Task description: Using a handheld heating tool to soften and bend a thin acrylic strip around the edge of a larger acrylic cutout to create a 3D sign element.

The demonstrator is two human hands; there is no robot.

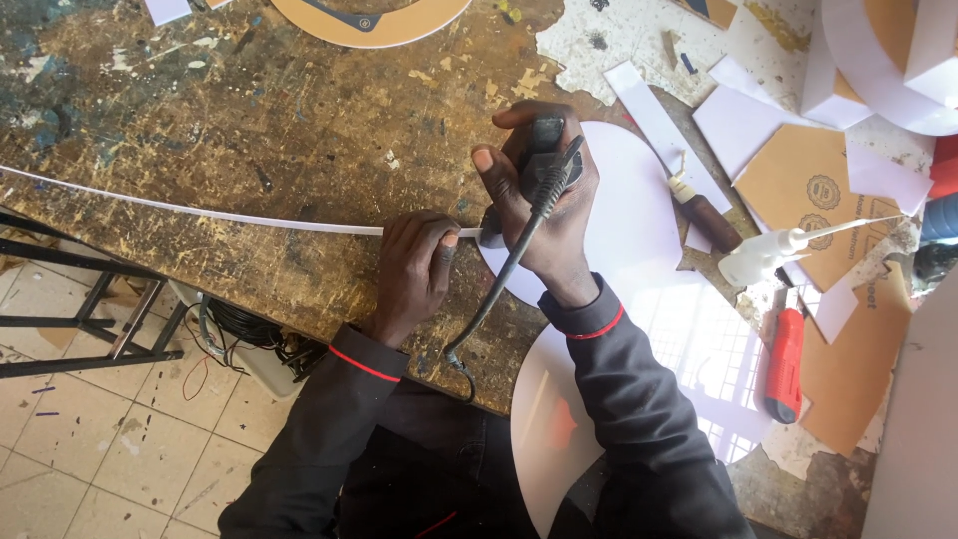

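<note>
— What is the long pale thing running in from the left?

— A thin white strip [200, 213]. It lies flat on the scarred, paint-flecked workbench [249, 120], slanting from the left edge down toward the middle, where both hands meet it. It is narrow, even in width and a little bowed.

— And the hands?

— The left hand [414, 274] is curled over the strip, fingers pressing it to the bench, so it is closed on the strip. Just beside it, the right hand [544, 195] is clenched round a black corded tool [544, 150] held upright, thumb on top; the tool's foot sits at the strip's end, at the edge of a white round-ended sheet [639, 230]. One black cable [499, 289] hangs from the tool down past the bench edge.

— Anything with labels or printing?

— At the top, part of a tan disc [399, 25] with a white rim and a small dark mark. Further right, one tan card [808, 190] bearing two round printed seals, with white offcuts around it.

— What else lies to the right?

— One brown-handled tool [709, 215], one white nozzle bottle [768, 255] lying on its side, and one red utility knife [785, 364], all near the sheet's right edge. I count two hands, one strip, one corded tool.
</note>
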